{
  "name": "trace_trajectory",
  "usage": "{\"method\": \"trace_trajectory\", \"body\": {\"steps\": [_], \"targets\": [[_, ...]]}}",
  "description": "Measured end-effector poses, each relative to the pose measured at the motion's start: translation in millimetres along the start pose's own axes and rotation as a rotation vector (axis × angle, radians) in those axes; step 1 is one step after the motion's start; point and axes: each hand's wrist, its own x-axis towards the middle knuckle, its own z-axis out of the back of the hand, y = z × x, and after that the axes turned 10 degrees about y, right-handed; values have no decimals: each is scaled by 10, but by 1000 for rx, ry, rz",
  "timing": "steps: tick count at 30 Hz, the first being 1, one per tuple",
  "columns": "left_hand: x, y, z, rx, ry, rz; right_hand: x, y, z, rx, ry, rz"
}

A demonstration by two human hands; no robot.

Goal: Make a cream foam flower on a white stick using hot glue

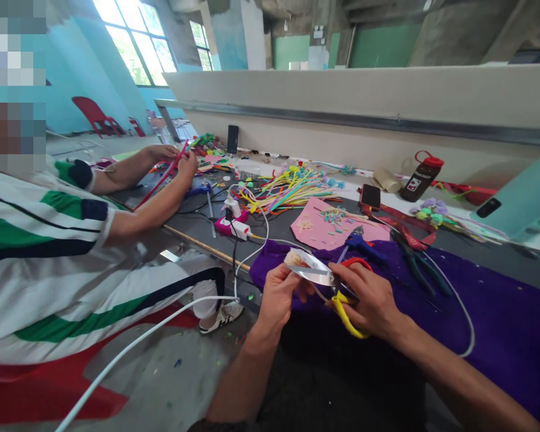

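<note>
My right hand [371,297] is closed on a pair of scissors with a red and a yellow handle [347,315]. Their shiny blades [315,270] point left, towards my other hand. My left hand [276,294] is closed in a pinch near a small cream fluffy piece [294,258], probably the end of a pipe cleaner, beside the blade tips. Whether the blades touch it I cannot tell. Just beyond my hands, a blue glue gun [362,245] and dark-handled pliers [423,273] lie by the purple cloth [490,318].
A pink sheet [312,222] carries small cut pieces. Behind it are pipe cleaners [292,189], a phone [369,197] and a bottle [422,177]. A power strip [234,228] trails white cables. At left, a co-worker's hands [186,163] hold a pink-red strand.
</note>
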Motion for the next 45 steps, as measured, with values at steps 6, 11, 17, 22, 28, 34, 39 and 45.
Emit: {"method": "trace_trajectory", "body": {"steps": [6,11,17,22,28,34,39,45], "targets": [[-13,-39,-24,49,-1,-88,8,-38,-19,-23,20,-35],[-41,-54,-29,6,23,-16,17,-22,-20,25,49,-54],[-50,9,-35,-32,38,1,16,12,-28,42,67,-38],[-60,17,-46,-26,29,-12,22,8,-34,76,65,-66],[-71,11,-52,-27,22,-27,23,-7,-53,58,76,-68],[-63,28,-50,-14,31,-25,12,-10,-69,68,89,-59],[-60,11,-62,7,32,-29,14,-23,-60,44,90,-62],[-50,-2,-76,55,23,-48,4,-61,-88,12,111,-80]]}}
